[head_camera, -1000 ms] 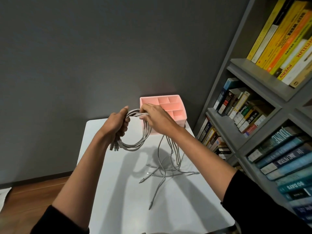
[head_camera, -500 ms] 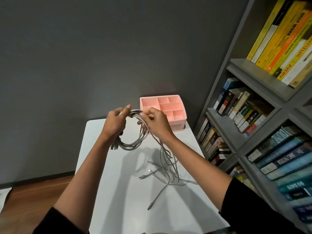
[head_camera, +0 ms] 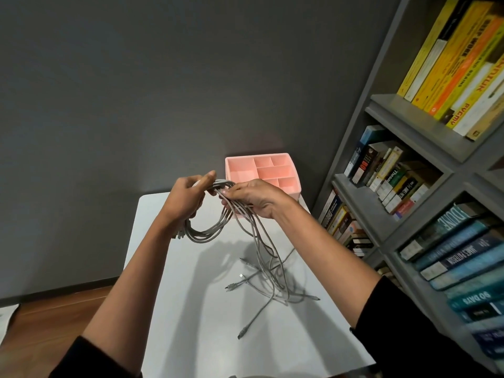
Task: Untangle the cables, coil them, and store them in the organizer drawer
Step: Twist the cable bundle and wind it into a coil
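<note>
Brown wooden floor (head_camera: 51, 306) shows at the far left, below a dark grey wall (head_camera: 136, 91). Next to it stands a white table (head_camera: 191, 323), and two arms in black sleeves (head_camera: 409, 336) reach over it. The left hand (head_camera: 185, 199) is raised above the far half of the table. Its fingers are curled round one side of a bundle of grey cables (head_camera: 204, 236), and its thumb lies along the top of the bundle. From this hand the cables hang in a round loop, and a few plug ends stick out beside the wrist. Just to the right, the right hand (head_camera: 256, 199) grips the same bundle where the loop comes back up, fingers and thumb closed on the strands. The two hands nearly touch. Below the right hand the remaining lengths drop to the table and spread into a loose tangle (head_camera: 272, 279), with several plugs lying apart on the white top. Behind the right hand, at the table's far right corner by the wall, sits a pink organizer (head_camera: 275, 170) with open compartments on top. The hand covers most of its front. A grey bookshelf (head_camera: 395, 211) fills the right side, packed with books (head_camera: 463, 64).
</note>
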The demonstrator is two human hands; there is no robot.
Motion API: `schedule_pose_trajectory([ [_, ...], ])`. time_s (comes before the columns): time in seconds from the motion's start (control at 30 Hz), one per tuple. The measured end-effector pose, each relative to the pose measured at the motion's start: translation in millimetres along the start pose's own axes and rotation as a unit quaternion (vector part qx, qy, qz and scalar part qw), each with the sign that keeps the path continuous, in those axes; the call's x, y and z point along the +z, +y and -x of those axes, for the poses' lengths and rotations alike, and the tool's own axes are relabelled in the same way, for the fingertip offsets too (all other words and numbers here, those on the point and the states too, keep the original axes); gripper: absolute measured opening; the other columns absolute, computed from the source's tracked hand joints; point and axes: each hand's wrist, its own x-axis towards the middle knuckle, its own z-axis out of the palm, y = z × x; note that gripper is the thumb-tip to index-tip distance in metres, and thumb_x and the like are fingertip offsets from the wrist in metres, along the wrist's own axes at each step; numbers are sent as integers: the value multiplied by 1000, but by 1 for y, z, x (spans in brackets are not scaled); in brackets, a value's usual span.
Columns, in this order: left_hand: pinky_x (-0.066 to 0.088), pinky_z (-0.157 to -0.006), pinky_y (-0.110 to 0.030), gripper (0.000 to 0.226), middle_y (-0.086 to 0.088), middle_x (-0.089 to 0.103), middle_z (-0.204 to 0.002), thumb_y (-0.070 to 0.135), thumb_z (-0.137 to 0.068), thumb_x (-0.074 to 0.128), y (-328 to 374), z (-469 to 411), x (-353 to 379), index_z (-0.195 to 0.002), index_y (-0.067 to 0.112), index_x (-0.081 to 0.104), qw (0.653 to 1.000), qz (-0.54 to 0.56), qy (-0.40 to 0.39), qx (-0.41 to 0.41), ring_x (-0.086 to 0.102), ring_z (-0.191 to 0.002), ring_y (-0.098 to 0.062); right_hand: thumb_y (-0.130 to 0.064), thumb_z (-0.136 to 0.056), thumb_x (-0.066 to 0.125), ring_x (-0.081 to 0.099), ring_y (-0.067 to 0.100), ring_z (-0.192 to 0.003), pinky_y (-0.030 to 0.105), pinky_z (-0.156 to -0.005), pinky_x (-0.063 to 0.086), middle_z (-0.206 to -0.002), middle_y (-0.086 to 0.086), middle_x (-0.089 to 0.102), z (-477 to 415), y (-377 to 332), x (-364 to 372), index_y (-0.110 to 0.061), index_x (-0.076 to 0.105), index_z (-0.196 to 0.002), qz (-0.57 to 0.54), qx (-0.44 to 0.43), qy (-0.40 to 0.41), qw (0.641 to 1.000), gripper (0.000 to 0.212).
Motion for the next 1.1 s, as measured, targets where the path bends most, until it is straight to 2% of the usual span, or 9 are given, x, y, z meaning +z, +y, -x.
schedule_pose_trajectory([
  [0.1, 23, -37, -18, 42, -3, 30, -54, 45, -93, 53, -3, 0, 1, -68, 13, 45, 1000, -14, 16, 0, 25, -42, -12, 0, -87, 63, 63, 8, -47, 18, -48, 53, -53, 3, 65, 1, -2, 1, -2, 63, -77, -17, 20, 11, 1000, 10],
  [0.27, 21, -37, -17, 45, -2, 25, -53, 42, -94, 53, -3, 2, 2, -59, 18, 40, 1000, 4, 17, 15, 21, -42, -10, -2, -86, 65, 62, 9, -45, 17, -49, 53, -53, 3, 66, 3, -5, 1, -2, 63, -77, -5, 45, 1, 999, 10],
  [0.43, 19, -40, -19, 50, -5, 26, -57, 42, -94, 55, -1, 3, 2, -47, 24, 51, 999, -1, 29, 22, 21, -42, -11, -11, -88, 66, 64, 10, -54, 22, -61, 53, -60, 1, 68, 2, -5, 0, -7, 63, -78, 23, 64, -18, 998, 11],
  [0.53, 18, -44, -23, 47, -4, 26, -56, 39, -93, 56, -1, 2, 1, -53, 19, 43, 998, 0, 52, 22, 21, -42, -11, -21, -96, 54, 69, 8, -61, 20, -61, 53, -68, -1, 71, 5, -5, 1, -9, 62, -87, 27, 64, -53, 996, 17],
  [0.6, 17, -43, -23, 46, -3, 25, -56, 38, -93, 57, -1, 1, 1, -55, 17, 42, 998, 10, 60, 21, 20, -42, -10, -19, -99, 47, 69, 6, -60, 18, -57, 51, -67, -2, 72, 6, -6, 3, -9, 61, -88, 21, 55, -59, 997, 21],
  [0.8, 20, -41, -21, 46, 2, 27, -51, 35, -94, 57, 2, 5, 1, -53, 17, 43, 997, -10, 69, 40, 23, -39, -6, -10, -96, 52, 67, 7, -57, 20, -63, 52, -63, -2, 70, 5, -7, 5, -4, 62, -82, 8, 56, -52, 997, 19],
  [0.93, 19, -45, -27, 48, -1, 26, -55, 36, -93, 57, 2, 5, 2, -55, 15, 38, 997, -18, 69, 37, 21, -40, -7, -10, -98, 49, 67, 6, -54, 19, -58, 54, -62, 0, 69, 7, -7, 7, -4, 60, -81, 20, 53, -50, 997, 21],
  [1.0, 18, -46, -27, 47, -1, 25, -56, 37, -93, 57, 1, 4, 4, -57, 14, 38, 996, -22, 74, 36, 20, -41, -7, -13, -100, 45, 65, 6, -51, 18, -54, 54, -68, 3, 66, 9, -8, 11, -5, 57, -80, 71, 36, -31, 996, 25],
  [1.1, 19, -48, -30, 48, 2, 24, -52, 38, -93, 56, -1, 3, 7, -54, 14, 41, 993, -55, 95, 41, 21, -42, -10, -15, -103, 38, 56, 9, -52, 17, -51, 46, -68, 1, 56, 11, -7, 19, -11, 53, -75, 225, -10, 22, 974, 32],
])
